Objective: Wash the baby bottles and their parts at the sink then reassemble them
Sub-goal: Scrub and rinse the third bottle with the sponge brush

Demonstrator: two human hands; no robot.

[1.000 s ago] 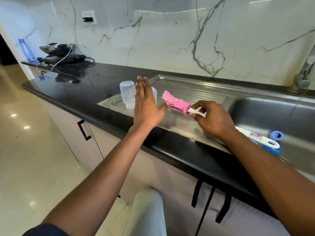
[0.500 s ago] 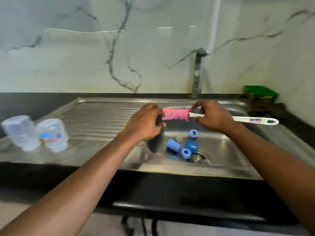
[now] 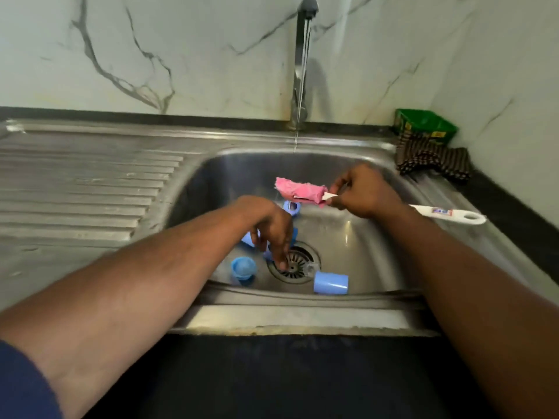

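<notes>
Reaching down into a stainless-steel sink [image 3: 193,189], fingers curled at the drain [image 3: 295,261], fingertips among blue bottle parts; whether the left hand [image 3: 269,225] has closed on any of them cannot be told. Gripping a white-handled bottle brush [image 3: 447,213] in a clenched right hand [image 3: 363,192], pink sponge head [image 3: 301,190] jutting left of the fist, handle trailing right past the wrist over the basin's edge. Running thinly from a tall steel tap [image 3: 299,55], a stream of water [image 3: 298,131], falling just behind the sponge head. Lying loose on the basin floor: a blue cap [image 3: 330,283] on its side right of the lower hand, a blue collar [image 3: 243,267] to its left, a blue ring [image 3: 292,207] just beyond it, under the sponge. Stretching left of both hands, a ribbed steel draining board [image 3: 90,182]. Backing everything, white marble-veined wall [image 3: 151,49]. Off to the right of the brush, on black countertop [image 3: 514,201], a green box [image 3: 425,127] and a dark striped cloth [image 3: 432,160].
</notes>
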